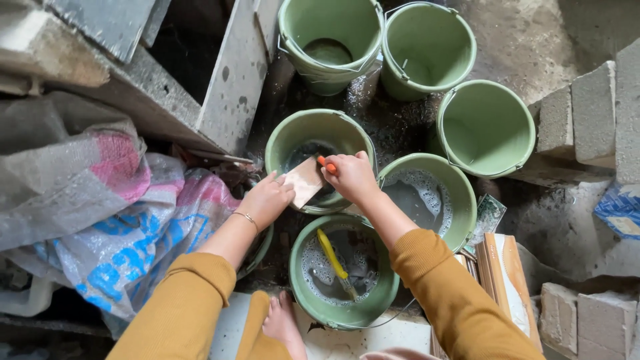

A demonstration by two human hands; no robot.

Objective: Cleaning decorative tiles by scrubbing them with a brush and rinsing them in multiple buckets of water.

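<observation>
On the wet concrete floor (pixel 533 40) lie big crumpled plastic sacks (pixel 100 220) at the left, and grey stone blocks (pixel 593 113) stand at the right. Between them stand six round pale green plastic buckets; the far three are almost empty, and the near three hold foamy water. Nearest to the person, one soapy bucket (pixel 343 270) has a yellow-handled brush (pixel 333 257) lying in it. Over the middle bucket (pixel 320 133) the left hand (pixel 267 200) is closed on the edge of a small flat beige tile (pixel 303 180), which is tilted. Touching the tile's upper corner, the right hand (pixel 350 175) is closed around an orange-handled tool (pixel 327 164); its working end is hidden.
</observation>
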